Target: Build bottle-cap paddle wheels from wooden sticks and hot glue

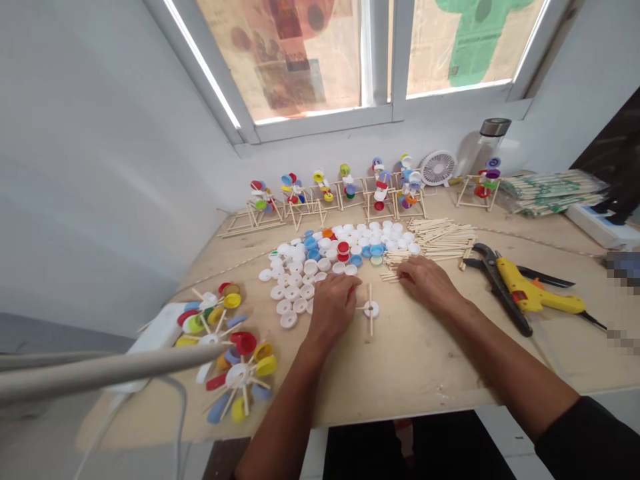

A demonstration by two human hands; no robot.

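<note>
Several lower-left wheels (237, 375) look done, the central hub (375, 310) barely begun, and I can't tell whether my left hand (334, 305) or right hand (429, 283) grips sticks (441, 238).

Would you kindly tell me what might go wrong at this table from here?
The left hand is close to the white cap with sticks and could nudge it. The right hand, at the short sticks, might scatter some. The yellow glue gun lies beside the right forearm; if hot, which I cannot tell, it may burn.
</note>
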